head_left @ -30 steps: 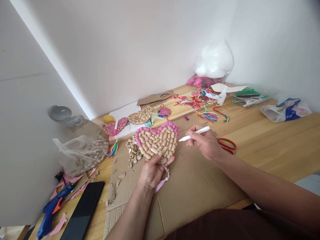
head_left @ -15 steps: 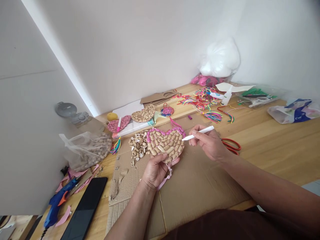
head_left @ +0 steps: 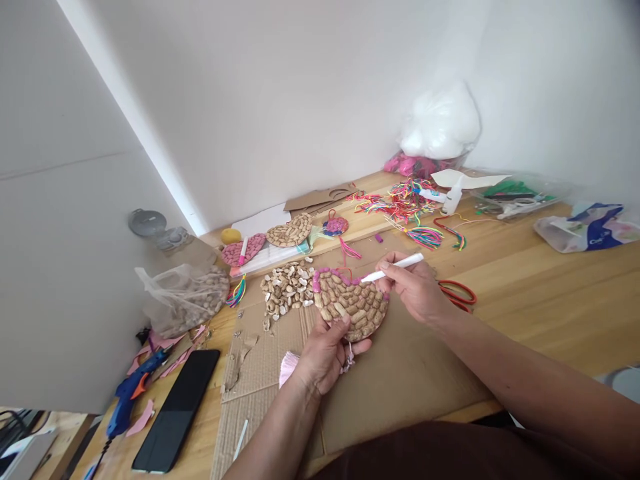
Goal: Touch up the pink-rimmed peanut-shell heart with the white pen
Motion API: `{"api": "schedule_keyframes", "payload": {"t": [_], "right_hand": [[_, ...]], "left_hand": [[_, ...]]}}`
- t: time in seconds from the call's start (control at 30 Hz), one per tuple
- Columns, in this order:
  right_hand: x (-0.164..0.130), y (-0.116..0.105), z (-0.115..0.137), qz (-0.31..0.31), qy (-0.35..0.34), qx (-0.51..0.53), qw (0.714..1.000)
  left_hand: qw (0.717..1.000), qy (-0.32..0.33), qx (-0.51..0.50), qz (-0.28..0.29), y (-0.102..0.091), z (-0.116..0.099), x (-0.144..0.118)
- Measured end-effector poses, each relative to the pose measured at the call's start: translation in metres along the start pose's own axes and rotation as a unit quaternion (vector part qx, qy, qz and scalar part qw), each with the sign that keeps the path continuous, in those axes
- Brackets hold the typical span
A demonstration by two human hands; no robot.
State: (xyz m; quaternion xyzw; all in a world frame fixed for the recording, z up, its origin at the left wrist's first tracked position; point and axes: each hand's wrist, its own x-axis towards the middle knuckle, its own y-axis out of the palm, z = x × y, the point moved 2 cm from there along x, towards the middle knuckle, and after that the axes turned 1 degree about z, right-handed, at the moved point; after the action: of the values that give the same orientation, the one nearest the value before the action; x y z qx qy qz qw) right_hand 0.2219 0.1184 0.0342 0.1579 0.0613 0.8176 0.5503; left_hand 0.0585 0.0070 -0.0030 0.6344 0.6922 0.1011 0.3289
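My left hand (head_left: 330, 353) grips the lower edge of a heart-shaped plaque covered in peanut shells (head_left: 353, 305), thumb on top and fingers beneath. Shells along its top edge are pink; the others are natural tan. Between the fingers of my right hand (head_left: 410, 287) is a white marker pen (head_left: 395, 267), its tip at the pink upper edge of the heart. A pale pink tassel (head_left: 289, 368) shows beside my left wrist, and a pink beaded cord hangs under the heart. Loose peanut shells (head_left: 287, 290) lie heaped left of the heart on the cardboard (head_left: 400, 373).
Red-handled scissors (head_left: 457, 295) lie right of my right hand. On the left are a phone (head_left: 177, 410), a blue glue gun (head_left: 133, 393) and a bag of peanuts (head_left: 185, 303). Finished-looking hearts (head_left: 290, 231), colourful threads (head_left: 410, 200) and a glue bottle (head_left: 453, 197) are farther back.
The heart has shifted right and toward me with my left hand and tilted. The marker tip has moved from its right side to its top edge. The pale tassel has come into view.
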Motion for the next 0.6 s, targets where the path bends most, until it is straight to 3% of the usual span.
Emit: {"api": "schedule_keyframes", "payload": {"t": [0.2, 0.37, 0.6], "right_hand": [[-0.006, 0.001, 0.001, 0.006, 0.02, 0.017, 1.0], [-0.01, 0.006, 0.007, 0.019, 0.001, 0.02, 1.0], [-0.002, 0.0, 0.008, -0.038, 0.018, 0.044, 0.998]], "left_hand": [[0.997, -0.066, 0.012, -0.026, 0.006, 0.01, -0.028], [0.995, -0.06, 0.053, -0.066, 0.011, 0.012, -0.047], [0.996, -0.049, 0.041, -0.067, 0.011, 0.029, -0.064]]}}
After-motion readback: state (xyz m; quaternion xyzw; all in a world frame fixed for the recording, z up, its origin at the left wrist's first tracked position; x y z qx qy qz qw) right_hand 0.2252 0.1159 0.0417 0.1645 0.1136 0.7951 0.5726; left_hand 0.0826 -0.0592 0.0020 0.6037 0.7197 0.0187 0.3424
